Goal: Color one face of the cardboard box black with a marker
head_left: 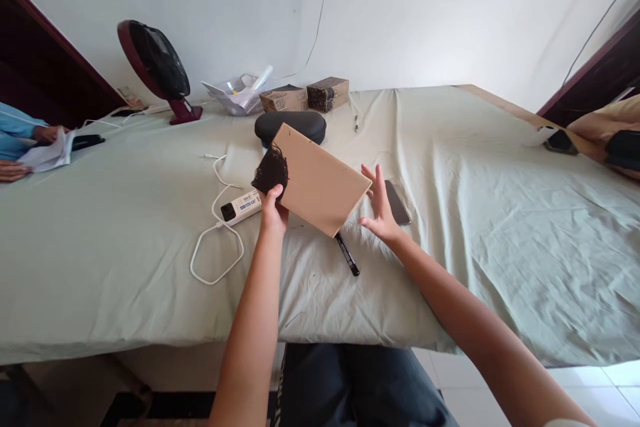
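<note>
My left hand (274,211) is closed on the lower left edge of a tan cardboard panel (320,180), held tilted above the bed, with a clump of black fibrous stuff (271,171) pinched against the same edge. My right hand (381,205) hovers open, fingers spread, just beside the panel's right corner, not clearly touching it. A black marker pen (347,254) lies on the sheet under the panel. A dark phone (398,203) lies flat just behind my right hand.
A pale green sheet (500,213) covers the bed. A white power bank (241,206) with looped white cable, a black case (290,125), two small cardboard boxes (305,96), a red fan (157,67) and a plastic bag lie farther back. Another person's hands (30,147) hold paper at far left.
</note>
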### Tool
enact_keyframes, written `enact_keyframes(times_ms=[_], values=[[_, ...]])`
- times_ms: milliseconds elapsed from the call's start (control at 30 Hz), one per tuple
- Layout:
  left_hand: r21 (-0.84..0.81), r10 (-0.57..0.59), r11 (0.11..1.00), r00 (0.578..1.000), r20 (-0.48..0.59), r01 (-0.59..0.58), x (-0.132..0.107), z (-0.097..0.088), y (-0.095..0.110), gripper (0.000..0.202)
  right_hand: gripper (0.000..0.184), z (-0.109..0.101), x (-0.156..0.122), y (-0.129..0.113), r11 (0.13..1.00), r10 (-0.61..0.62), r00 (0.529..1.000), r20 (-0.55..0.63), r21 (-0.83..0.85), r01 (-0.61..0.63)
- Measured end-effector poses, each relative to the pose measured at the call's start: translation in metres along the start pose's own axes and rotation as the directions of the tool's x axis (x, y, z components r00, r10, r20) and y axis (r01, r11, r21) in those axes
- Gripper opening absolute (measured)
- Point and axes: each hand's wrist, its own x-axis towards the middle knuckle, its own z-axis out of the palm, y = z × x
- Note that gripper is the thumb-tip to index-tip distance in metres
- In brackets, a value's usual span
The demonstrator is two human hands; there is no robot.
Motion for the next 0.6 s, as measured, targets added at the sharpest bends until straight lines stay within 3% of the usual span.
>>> enact_keyframes(times_ms=[67, 133, 200, 267, 333, 467, 600], values=[[-0.032, 0.167, 0.986, 0.985, 0.037, -0.166, -0.003, 0.0, 0.003, 0.086, 0.126, 0.002, -0.001, -0.006, 0.98, 0.128, 0.991, 0.029, 0.148, -0.131], [-0.064, 0.244, 0.969, 0.964, 0.101, -0.238, -0.006, 0.002, 0.006, 0.095, 0.119, 0.006, -0.002, -0.011, 0.969, 0.172, 0.983, 0.059, 0.171, -0.18], [-0.07, 0.256, 0.966, 0.956, 0.141, -0.249, -0.008, 0.003, 0.006, 0.098, 0.116, 0.009, -0.002, -0.013, 0.988, 0.119, 0.993, 0.014, 0.093, -0.12], [-0.047, 0.252, 0.968, 0.958, 0.139, -0.247, -0.006, 0.001, 0.005, 0.101, 0.119, 0.009, -0.001, -0.012, 0.997, -0.021, 0.996, -0.084, -0.074, 0.015], [0.012, 0.286, 0.957, 0.949, 0.131, -0.29, -0.002, -0.003, 0.003, 0.106, 0.126, 0.005, 0.0, -0.009, 0.953, -0.174, 0.976, -0.129, -0.273, 0.134], [0.137, 0.349, 0.913, 0.909, 0.227, -0.384, 0.005, -0.013, -0.002, 0.105, 0.123, -0.009, 0.002, 0.003, 0.854, -0.273, 0.961, 0.039, -0.45, 0.261], [0.208, 0.277, 0.923, 0.935, 0.22, -0.323, 0.006, -0.014, -0.004, 0.09, 0.119, -0.014, 0.004, 0.009, 0.855, -0.235, 0.965, 0.112, -0.448, 0.26]])
